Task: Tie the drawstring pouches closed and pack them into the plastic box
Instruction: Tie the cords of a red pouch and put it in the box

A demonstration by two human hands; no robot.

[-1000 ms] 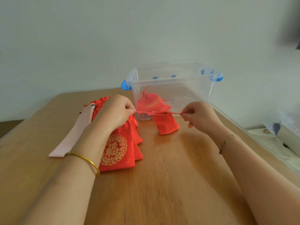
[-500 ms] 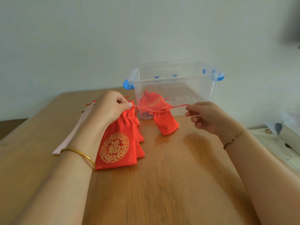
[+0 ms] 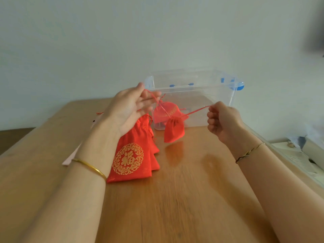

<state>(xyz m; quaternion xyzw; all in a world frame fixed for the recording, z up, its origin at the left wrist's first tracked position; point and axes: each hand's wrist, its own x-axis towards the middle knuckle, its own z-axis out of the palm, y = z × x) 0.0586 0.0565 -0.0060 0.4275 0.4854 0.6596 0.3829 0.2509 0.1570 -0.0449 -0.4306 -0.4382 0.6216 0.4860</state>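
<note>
Both hands have risen and drawn apart from where they were a second ago, low and level by the pile. The left hand [image 3: 129,109] is now up beside the box rim, pinching one end of the cord [image 3: 196,111] at the thumb with its other fingers spread and blurred. The right hand [image 3: 222,123] is curled into a fist around the other end.

The two ends now slope down in a V to the small red pouch [image 3: 174,129]. It hangs between the hands just in front of the box, with its bottom at or barely above the table [image 3: 175,199]. I judge the mouth is being cinched and the knot not yet made.

The gathered neck points up and away toward the box. The pouch's long axis is near upright, with the bottom corner tipped a little to the left.

Behind it the clear plastic box [image 3: 192,87] holds one tied pouch [image 3: 166,112]. A pile of flat red pouches [image 3: 133,155] lies under the left wrist, on a pale pink strip [image 3: 69,161].
</note>
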